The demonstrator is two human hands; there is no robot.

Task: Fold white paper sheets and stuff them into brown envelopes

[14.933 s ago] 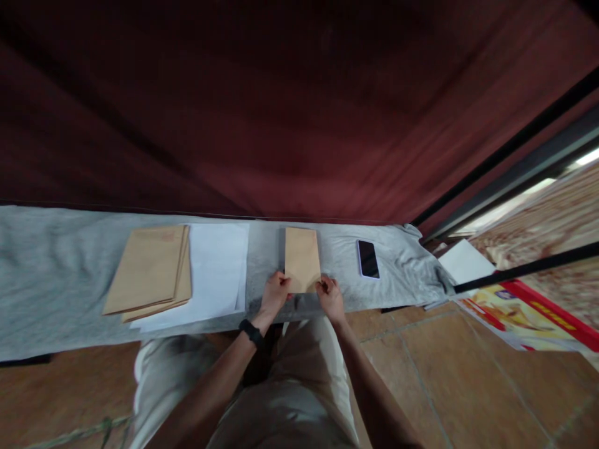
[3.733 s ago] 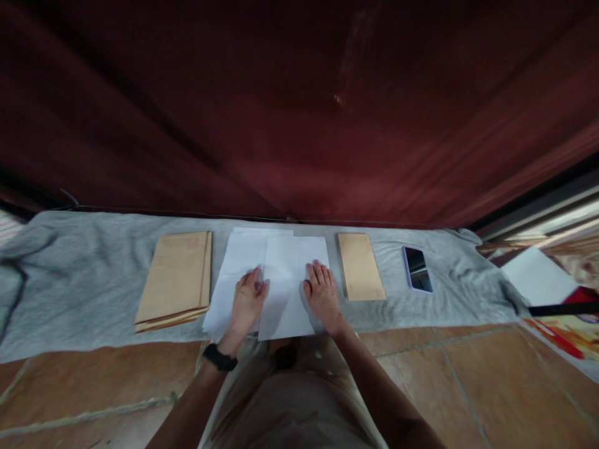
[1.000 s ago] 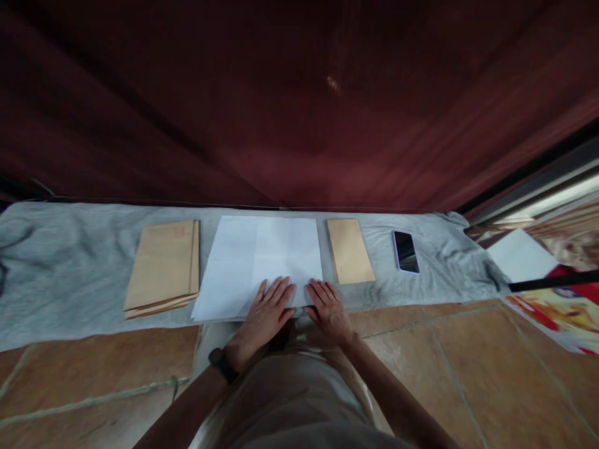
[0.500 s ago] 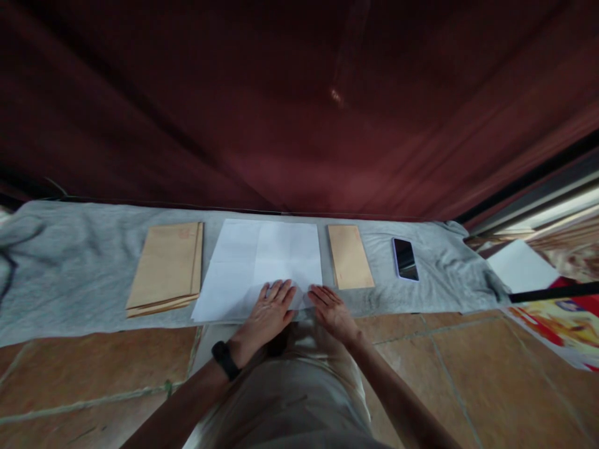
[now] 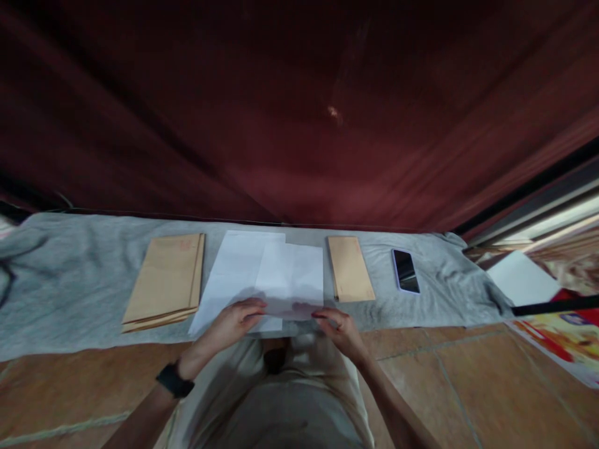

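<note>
A creased white sheet of paper (image 5: 304, 271) lies partly over more white paper (image 5: 230, 265) on the cloth. My left hand (image 5: 239, 317), with a black watch on its wrist, pinches the near left corner of the top sheet. At the near right corner, my right hand (image 5: 337, 327) pinches the same sheet between thumb and fingers. The near edge of the sheet is slightly raised, and shadows of the fingers fall on it. To the left is a stack of large brown envelopes (image 5: 166, 271); to the right, a smaller brown envelope (image 5: 350, 268).
A grey cloth (image 5: 100, 280) covers the narrow surface, and a phone (image 5: 406, 272) lies on it at the right. A dark red panel (image 5: 281, 137) rises behind. A white sheet and a colourful printed package (image 5: 573, 333) are at the far right, above the tiled floor (image 5: 505, 368).
My hands have gone from lying flat on the paper to pinching its near corners. The top sheet has shifted right and towards me, exposing paper beneath at the left.
</note>
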